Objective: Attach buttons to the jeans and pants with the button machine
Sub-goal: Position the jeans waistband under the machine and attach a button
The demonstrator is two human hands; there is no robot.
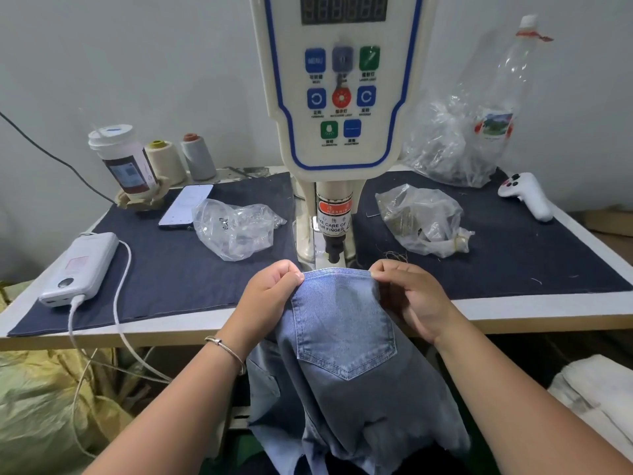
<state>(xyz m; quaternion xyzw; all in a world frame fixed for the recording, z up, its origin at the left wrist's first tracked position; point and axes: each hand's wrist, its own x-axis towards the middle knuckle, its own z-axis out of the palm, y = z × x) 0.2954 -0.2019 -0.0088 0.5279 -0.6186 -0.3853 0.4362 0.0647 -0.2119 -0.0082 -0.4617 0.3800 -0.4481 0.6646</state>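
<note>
The head camera looks down at a white tabletop (513,311) covered with a dark blue cloth mat (171,262). A tall cream button machine with a blue-lined panel of coloured buttons (339,97) stands at the middle of the tabletop, toward the back edge. Its black punch tip (334,250) points down near the front edge.

A pair of light blue denim jeans with a back pocket (342,337) hangs over the front edge of the tabletop, just under the punch tip. The left hand (270,296) pinches the top edge of the jeans on the left side, with its fingers curled around the cloth. The right hand (407,293) pinches the top edge on the right side the same way. The cloth is pulled flat between them. A thin silver bracelet (226,351) sits on the left wrist.

Near the left edge lies a white power bank with a white cable (82,265). Behind it are a phone (186,205), a crumpled clear plastic bag (236,228), a cup with a white lid (123,159) and two thread cones (181,159). On the right side lie another clear plastic bag (421,221) and a white controller (527,195), with an empty clear plastic bottle (507,87) by the back right corner.
</note>
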